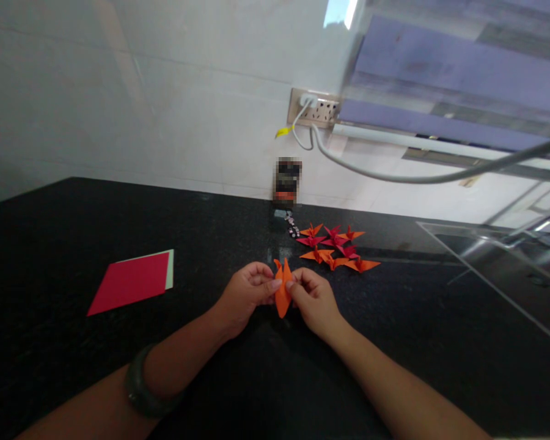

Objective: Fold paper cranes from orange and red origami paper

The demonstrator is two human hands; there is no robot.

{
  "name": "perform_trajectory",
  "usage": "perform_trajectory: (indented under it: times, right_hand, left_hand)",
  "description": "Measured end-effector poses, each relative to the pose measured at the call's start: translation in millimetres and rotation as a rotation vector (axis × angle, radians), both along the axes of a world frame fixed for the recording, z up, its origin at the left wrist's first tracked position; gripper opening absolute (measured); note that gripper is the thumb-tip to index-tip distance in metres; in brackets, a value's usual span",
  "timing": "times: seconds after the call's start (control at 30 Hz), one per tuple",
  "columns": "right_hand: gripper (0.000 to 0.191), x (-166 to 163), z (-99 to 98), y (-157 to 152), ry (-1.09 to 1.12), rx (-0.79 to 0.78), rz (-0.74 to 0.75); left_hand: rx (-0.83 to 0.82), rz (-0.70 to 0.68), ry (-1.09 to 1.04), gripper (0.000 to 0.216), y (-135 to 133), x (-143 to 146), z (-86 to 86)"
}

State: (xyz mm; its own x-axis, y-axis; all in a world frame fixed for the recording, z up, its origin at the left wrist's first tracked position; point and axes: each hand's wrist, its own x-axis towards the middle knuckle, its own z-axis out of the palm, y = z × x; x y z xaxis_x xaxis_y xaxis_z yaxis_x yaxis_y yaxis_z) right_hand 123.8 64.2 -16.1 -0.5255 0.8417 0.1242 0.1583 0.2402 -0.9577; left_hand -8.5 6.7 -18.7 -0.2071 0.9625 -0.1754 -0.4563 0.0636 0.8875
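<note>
A folded orange paper piece (pixel 283 292) stands upright between both my hands, just above the black counter (pixel 73 244). My left hand (pixel 246 292) pinches its left side with thumb and fingertips. My right hand (pixel 312 296) pinches its right side the same way. A dark bangle (pixel 140 382) sits on my left wrist. Just beyond my hands lie several finished orange and red paper cranes (pixel 334 247) in a cluster.
A stack of red square paper (pixel 131 281) over a pale sheet lies to the left. A small dark object (pixel 287 181) stands against the white wall, under a socket (pixel 314 110) with a white cable. A steel sink (pixel 508 263) is at right.
</note>
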Motion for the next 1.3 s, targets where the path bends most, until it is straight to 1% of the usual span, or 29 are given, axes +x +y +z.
perform_trajectory:
  times: [0.17,0.33,0.5,0.77,0.97,1.1,1.2,1.3]
  right_hand:
    - [0.014,0.5,-0.4,-0.6,-0.004,0.032,0.002]
    - [0.014,1.1,0.1,0.2,-0.020,0.051,-0.005]
    - [0.014,0.6,-0.7,0.7,-0.010,0.042,0.000]
    - [0.014,0.8,0.4,0.2,-0.001,0.059,0.001]
    - [0.014,1.6,0.3,0.8,-0.022,0.067,0.001]
    - [0.015,1.2,-0.6,-0.2,-0.023,0.077,0.006]
    - [0.015,0.8,0.0,-1.4,-0.021,0.075,0.012]
    - [0.015,0.9,0.9,-1.5,-0.021,0.070,0.021]
  left_hand:
    - [-0.026,-0.004,0.034,0.027,-0.5,0.5,1.2]
    - [-0.018,0.042,0.006,0.029,0.0,1.8,2.8]
    - [-0.034,0.013,0.010,0.026,-0.5,1.6,3.1]
    - [-0.034,0.036,0.040,0.020,0.2,0.3,1.3]
    - [-0.023,0.017,0.038,0.018,-0.8,0.7,1.6]
    - [0.016,0.014,0.021,0.019,-1.1,0.9,2.0]
    - [0.027,0.024,-0.020,0.027,-0.7,1.0,2.8]
    - [0.003,-0.018,-0.021,0.027,-0.4,0.6,2.5]
